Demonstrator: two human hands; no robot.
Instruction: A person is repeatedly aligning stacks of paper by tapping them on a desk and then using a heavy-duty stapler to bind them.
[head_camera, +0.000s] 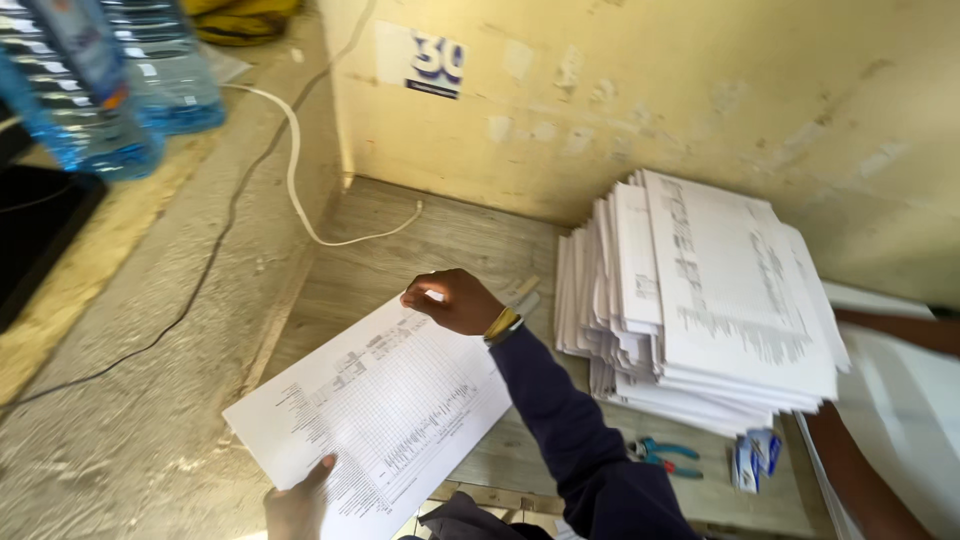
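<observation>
Right hand (452, 300) reaches forward, grip pinching the printed sheet (375, 410) at its 1 o'clock corner; left hand (298, 502) grips its 6 o'clock edge.

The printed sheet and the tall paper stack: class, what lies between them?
In the head view, the right hand and its dark sleeve cross the bare wooden tabletop between the printed sheet and the paper stack.

soft daylight, blurred warped edges
</observation>
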